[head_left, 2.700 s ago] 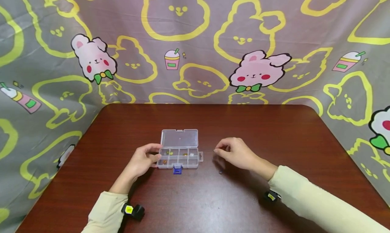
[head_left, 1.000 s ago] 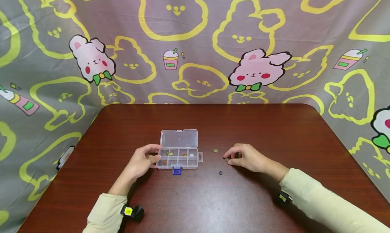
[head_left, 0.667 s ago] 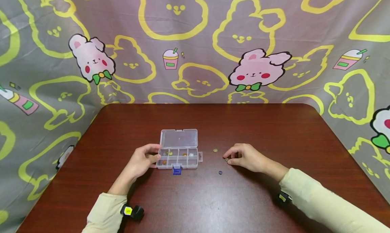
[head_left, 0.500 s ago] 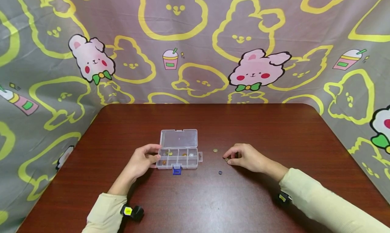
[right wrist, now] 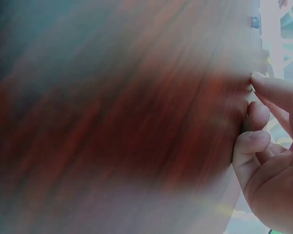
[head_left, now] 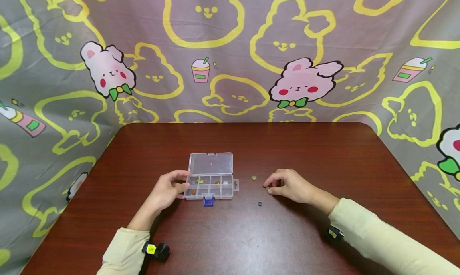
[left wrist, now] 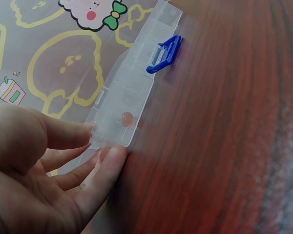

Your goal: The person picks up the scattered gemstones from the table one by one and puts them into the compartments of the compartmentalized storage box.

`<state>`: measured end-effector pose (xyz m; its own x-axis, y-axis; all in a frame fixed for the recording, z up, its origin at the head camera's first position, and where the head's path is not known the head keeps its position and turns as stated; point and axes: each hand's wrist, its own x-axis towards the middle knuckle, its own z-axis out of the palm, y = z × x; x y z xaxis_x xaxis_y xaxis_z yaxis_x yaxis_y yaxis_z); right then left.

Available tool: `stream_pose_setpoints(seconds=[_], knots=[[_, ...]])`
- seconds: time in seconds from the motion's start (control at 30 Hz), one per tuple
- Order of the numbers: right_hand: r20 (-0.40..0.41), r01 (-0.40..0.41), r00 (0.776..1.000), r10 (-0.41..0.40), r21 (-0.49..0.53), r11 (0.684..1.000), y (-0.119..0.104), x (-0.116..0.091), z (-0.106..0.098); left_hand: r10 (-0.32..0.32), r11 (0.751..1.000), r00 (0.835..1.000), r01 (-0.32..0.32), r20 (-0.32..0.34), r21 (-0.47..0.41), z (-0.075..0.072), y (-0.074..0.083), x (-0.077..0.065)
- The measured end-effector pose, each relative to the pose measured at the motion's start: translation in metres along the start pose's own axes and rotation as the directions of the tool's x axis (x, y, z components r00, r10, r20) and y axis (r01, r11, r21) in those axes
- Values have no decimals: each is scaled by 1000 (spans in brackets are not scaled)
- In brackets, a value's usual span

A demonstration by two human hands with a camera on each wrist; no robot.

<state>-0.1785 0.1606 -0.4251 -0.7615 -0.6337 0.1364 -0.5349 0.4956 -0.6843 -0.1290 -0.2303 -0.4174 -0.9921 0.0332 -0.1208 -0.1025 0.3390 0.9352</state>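
My left hand (head_left: 166, 191) grips the left end of a clear plastic compartment box (head_left: 215, 192), thumb on one side and fingers on the other. The box's lid (head_left: 211, 164) stands open at the back, its blue latch (head_left: 209, 202) at the front. Several small yellow, orange and clear pieces lie in the compartments, including an orange piece (left wrist: 127, 119) in the near left one. At the table, my right hand (head_left: 289, 186) pinches a small yellowish-brown disc (head_left: 267, 188) between thumb and index finger. In the right wrist view the fingers mostly hide that disc.
A yellowish button-like disc (head_left: 253, 178) lies between the box and my right hand. Nearer me is a small dark blue disc (head_left: 260, 204). All rest on a brown wooden table (head_left: 230, 243), with a patterned cloth (head_left: 230, 67) hanging behind and at the sides.
Since the earliest frame, my right hand has moved right and slightly nearer, leaving a yellowish disc where its fingertips were. It pinches another disc, still over the last second. The left hand stays put.
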Motion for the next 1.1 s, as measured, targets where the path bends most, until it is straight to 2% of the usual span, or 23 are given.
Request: stream_pose_setpoints(seconds=[0.73, 1.1], knots=[[-17, 7, 1000, -7, -2, 1000, 1, 0, 1, -18, 1000, 1000, 18, -11, 21, 1, 0, 2], [-38, 43, 998, -44, -33, 999, 2, 0, 1, -21, 999, 1000, 21, -13, 29, 0, 0, 1]])
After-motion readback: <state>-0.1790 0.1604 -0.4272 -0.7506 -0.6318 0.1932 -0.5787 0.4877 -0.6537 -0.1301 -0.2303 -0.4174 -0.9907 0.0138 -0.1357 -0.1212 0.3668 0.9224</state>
